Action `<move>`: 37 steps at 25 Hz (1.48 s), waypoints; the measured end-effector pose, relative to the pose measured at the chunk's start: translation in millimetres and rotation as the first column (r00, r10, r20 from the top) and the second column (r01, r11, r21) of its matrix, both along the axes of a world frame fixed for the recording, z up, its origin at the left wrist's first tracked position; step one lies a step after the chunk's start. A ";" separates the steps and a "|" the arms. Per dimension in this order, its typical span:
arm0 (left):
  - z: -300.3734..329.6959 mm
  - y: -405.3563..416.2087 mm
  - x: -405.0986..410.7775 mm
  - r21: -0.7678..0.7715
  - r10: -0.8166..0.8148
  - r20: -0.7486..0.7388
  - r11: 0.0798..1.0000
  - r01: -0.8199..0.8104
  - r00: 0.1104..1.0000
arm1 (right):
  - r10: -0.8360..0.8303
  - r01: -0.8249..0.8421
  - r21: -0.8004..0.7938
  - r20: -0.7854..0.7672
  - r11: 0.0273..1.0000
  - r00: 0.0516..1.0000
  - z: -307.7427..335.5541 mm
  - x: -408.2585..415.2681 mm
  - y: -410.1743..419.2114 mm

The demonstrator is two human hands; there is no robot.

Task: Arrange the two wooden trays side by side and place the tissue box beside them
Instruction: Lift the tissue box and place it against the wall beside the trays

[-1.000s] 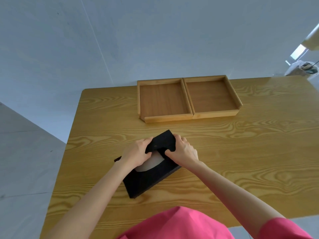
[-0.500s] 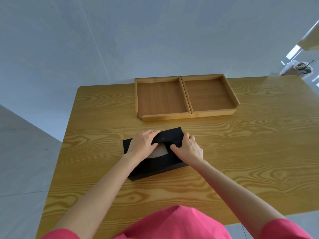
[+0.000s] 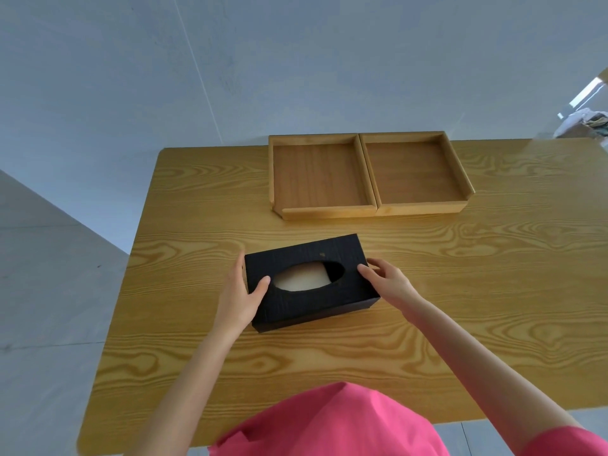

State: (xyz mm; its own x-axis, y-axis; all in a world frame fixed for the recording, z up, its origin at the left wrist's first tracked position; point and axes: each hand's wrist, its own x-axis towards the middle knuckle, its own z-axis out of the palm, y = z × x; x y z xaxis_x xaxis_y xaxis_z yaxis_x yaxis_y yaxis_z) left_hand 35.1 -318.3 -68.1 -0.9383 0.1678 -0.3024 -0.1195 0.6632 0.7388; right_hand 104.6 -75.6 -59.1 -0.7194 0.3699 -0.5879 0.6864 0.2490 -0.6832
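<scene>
both bare forearms reach forward from pink short sleeves. the left hand (image 3: pixel 237 295) stands on edge, palm turned inward, thumb pointing forward and to the right. the right hand (image 3: pixel 387 284) is loosely spread, its fingertips (image 3: pixel 362 268) pointing left.

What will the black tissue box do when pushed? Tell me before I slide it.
The black tissue box looks rigid, so it probably won't buckle. It sits low and flat on the wooden table, so it likely slides rather than tips. It seems light.
</scene>
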 end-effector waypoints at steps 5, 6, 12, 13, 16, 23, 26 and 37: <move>-3.7 -6.5 10.7 0.181 0.135 0.255 0.966 -0.184 0.958 | -0.022 0.023 -0.064 0.011 0.998 1.000 -2.0 2.0 -4.8; -3.4 -7.3 11.5 0.200 0.135 0.283 0.960 -0.196 0.950 | -0.027 0.027 -0.056 0.007 0.998 1.000 -2.0 2.4 -6.5; -2.6 -9.4 10.7 0.291 0.124 0.372 0.925 -0.243 0.920 | -0.064 0.064 0.030 -0.008 0.998 0.998 -1.3 1.5 -17.7; -2.6 -9.6 10.5 0.292 0.131 0.375 0.923 -0.251 0.918 | -0.076 0.077 0.037 -0.004 0.996 0.997 -1.1 0.7 -19.1; -1.0 -11.5 10.7 0.323 0.130 0.407 0.905 -0.276 0.904 | -0.115 0.114 0.069 0.013 0.991 0.993 -1.5 -0.8 -22.5; 6.4 -40.1 -6.1 0.351 0.176 0.418 0.874 -0.337 0.891 | -0.084 0.084 0.040 -0.012 0.996 0.996 0.1 -23.6 -46.6; 11.6 -56.6 -24.0 0.352 0.206 0.397 0.866 -0.355 0.895 | -0.025 0.025 0.010 -0.032 1.000 0.999 5.4 -45.2 -62.6; 34.0 -108.0 -127.0 0.283 0.252 0.262 0.903 -0.324 0.931 | 0.094 -0.093 0.022 -0.043 0.995 0.995 19.0 -151.2 -116.8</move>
State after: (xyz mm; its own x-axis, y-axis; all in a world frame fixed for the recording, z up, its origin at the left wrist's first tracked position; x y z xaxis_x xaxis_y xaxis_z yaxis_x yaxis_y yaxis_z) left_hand -91.9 -426.3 -34.1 -0.8784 0.0205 -0.4775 -0.4484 0.3105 0.8382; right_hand -46.7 -192.4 -40.0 -0.7762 0.3114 -0.5483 0.6292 0.3249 -0.7061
